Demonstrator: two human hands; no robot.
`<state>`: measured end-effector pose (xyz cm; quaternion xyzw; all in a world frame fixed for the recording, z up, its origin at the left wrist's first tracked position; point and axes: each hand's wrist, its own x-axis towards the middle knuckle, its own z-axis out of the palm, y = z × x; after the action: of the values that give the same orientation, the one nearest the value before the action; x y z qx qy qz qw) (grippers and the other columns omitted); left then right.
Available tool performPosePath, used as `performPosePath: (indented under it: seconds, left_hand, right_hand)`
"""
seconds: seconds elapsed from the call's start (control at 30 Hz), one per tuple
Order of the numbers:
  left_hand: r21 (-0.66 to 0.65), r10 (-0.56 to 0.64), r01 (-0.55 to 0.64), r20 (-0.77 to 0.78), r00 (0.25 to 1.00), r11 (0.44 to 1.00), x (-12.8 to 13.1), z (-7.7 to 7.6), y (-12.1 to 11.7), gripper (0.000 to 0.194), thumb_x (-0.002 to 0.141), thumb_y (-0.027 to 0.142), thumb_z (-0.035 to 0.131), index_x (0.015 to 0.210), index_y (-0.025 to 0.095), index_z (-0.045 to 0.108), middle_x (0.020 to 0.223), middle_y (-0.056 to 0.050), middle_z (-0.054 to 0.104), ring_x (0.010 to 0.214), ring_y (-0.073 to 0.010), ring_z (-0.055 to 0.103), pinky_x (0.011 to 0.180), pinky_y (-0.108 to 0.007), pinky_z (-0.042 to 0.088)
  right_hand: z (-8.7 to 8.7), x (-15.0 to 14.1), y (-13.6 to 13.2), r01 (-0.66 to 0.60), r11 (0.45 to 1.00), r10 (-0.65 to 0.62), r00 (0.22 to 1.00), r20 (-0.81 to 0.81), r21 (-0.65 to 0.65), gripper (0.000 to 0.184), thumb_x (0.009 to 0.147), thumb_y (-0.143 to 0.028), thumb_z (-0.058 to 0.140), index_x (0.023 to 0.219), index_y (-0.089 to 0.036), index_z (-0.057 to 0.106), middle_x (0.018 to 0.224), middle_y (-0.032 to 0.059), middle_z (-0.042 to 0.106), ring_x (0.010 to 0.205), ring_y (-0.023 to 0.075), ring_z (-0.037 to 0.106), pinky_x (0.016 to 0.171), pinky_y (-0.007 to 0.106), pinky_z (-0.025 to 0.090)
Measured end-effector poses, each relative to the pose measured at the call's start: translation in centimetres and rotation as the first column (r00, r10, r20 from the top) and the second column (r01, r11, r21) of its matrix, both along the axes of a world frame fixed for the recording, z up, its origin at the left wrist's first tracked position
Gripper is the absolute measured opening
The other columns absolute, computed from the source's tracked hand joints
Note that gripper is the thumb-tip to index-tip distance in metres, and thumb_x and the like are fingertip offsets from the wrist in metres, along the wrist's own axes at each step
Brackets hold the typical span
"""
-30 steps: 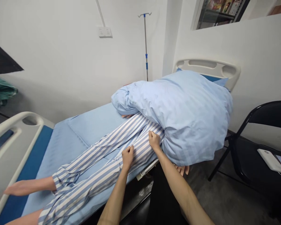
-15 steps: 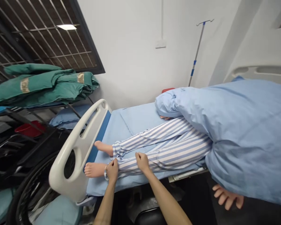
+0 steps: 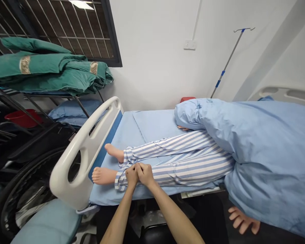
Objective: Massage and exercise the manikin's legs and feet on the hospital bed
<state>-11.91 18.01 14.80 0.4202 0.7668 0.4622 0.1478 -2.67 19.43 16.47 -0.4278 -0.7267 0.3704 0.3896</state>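
Head view: since the earlier frame, the right hand (image 3: 145, 173) moves down the shin to meet the left hand (image 3: 132, 176), which shifts from the cuff to slightly above it. The camera's outlook also shifts a little.

Both hands are clenched with fingers curled, and they touch each other over the lower shin of the near leg. Whether either pinches cloth cannot be told.

The striped trousers (image 3: 193, 169) lie along both legs of the lying figure on the bed (image 3: 152, 118). The cuffs reach the ankles and are rumpled; the near foot (image 3: 105, 176) and far foot (image 3: 115, 152) are bare, just beside the footboard (image 3: 61, 169). The quilt (image 3: 264, 142) is bunched over the upper body, its near side hanging past the mattress edge.

Progress, in judgement: work along the near leg appears to be at its lower end. The far leg is touched by neither hand, and whether it is finished cannot be established. The legs remain uncovered by the quilt, and creases remain in the trousers.
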Motion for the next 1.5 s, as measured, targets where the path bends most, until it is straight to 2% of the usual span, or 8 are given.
performPosePath:
  seconds: [0.1,0.27,0.43,0.63,0.87,1.17,1.3,1.5]
  left_hand:
    - [0.115,0.026,-0.050,0.207,0.978,0.992,1.5,-0.3,0.5,0.042,0.084,0.044,0.042,0.050,0.021,0.031,0.048,0.003,0.033,0.054,-0.0108,0.032,0.056,-0.026,0.030]
    - [0.048,-0.005,-0.001,0.142,0.990,0.999,2.7,0.1,0.7,0.041,0.078,0.045,0.048,0.046,0.020,0.038,0.046,0.004,0.032,0.052,-0.0103,0.031,0.054,-0.026,0.026]
    - [0.159,-0.004,-0.037,0.252,0.968,0.987,3.9,1.1,0.9,0.045,0.081,0.049,0.046,0.048,0.021,0.032,0.048,0.005,0.031,0.052,-0.0096,0.031,0.054,-0.025,0.029]
    - [0.028,-0.083,0.082,0.045,0.996,0.996,5.9,0.1,1.2,0.044,0.079,0.047,0.046,0.046,0.021,0.032,0.048,0.005,0.023,0.052,-0.0094,0.027,0.055,-0.026,0.024]
    - [0.162,-0.087,0.057,0.184,0.979,0.985,8.2,2.5,2.2,0.045,0.080,0.049,0.048,0.049,0.021,0.031,0.049,0.005,0.027,0.053,-0.0094,0.029,0.054,-0.025,0.028]
    - [0.025,-0.155,0.154,0.058,0.986,0.988,10.9,1.1,2.7,0.045,0.078,0.044,0.047,0.046,0.021,0.026,0.047,0.005,0.022,0.051,-0.0094,0.026,0.054,-0.026,0.024]
    - [0.087,-0.158,0.146,0.152,0.976,0.985,12.1,1.5,2.3,0.045,0.081,0.047,0.044,0.049,0.022,0.026,0.049,0.004,0.024,0.052,-0.0099,0.028,0.054,-0.025,0.027]
    - [-0.019,-0.250,0.250,0.020,0.968,0.968,13.8,1.4,2.5,0.043,0.074,0.043,0.048,0.045,0.021,0.027,0.047,0.004,0.024,0.051,-0.0094,0.026,0.055,-0.026,0.023]
  right_hand:
    - [0.0,1.6,0.5,0.053,0.999,-0.052,0.996,0.075,-0.010,0.042,0.092,-0.039,0.038,0.054,-0.024,0.045,0.052,0.0036,0.052,0.055,0.0188,0.048,0.057,0.032,0.027]
    - [0.1,3.5,0.9,0.075,0.997,-0.075,0.991,0.109,0.002,0.045,0.095,-0.041,0.036,0.056,-0.023,0.048,0.055,0.0039,0.056,0.056,0.0171,0.047,0.057,0.031,0.026]
    - [-0.2,4.7,1.5,0.132,0.991,-0.129,0.982,0.140,-0.006,0.046,0.096,-0.041,0.036,0.055,-0.021,0.043,0.053,0.0014,0.053,0.056,0.0140,0.044,0.056,0.028,0.025]
    - [-0.5,6.6,2.4,0.192,0.981,-0.195,0.976,0.095,0.042,0.046,0.097,-0.040,0.034,0.058,-0.020,0.046,0.052,-0.0017,0.048,0.053,0.0108,0.041,0.055,0.025,0.023]
    - [-1.8,7.7,2.8,0.260,0.963,-0.269,0.940,0.211,0.069,0.046,0.096,-0.042,0.036,0.057,-0.020,0.045,0.053,-0.0003,0.048,0.053,0.0121,0.041,0.056,0.027,0.015]
    - [1.3,11.5,3.4,0.277,0.961,-0.276,0.960,-0.039,0.013,0.047,0.097,-0.046,0.033,0.057,-0.022,0.036,0.054,-0.0011,0.045,0.055,0.0131,0.040,0.058,0.028,0.026]
    - [0.9,13.1,3.3,0.296,0.954,-0.296,0.955,0.017,-0.051,0.045,0.096,-0.041,0.034,0.055,-0.022,0.031,0.051,0.0000,0.042,0.056,0.0143,0.040,0.058,0.030,0.026]
    - [0.6,14.7,3.3,0.306,0.951,-0.306,0.952,0.005,-0.042,0.044,0.097,-0.043,0.033,0.057,-0.023,0.034,0.054,-0.0008,0.042,0.057,0.0141,0.041,0.060,0.030,0.028]
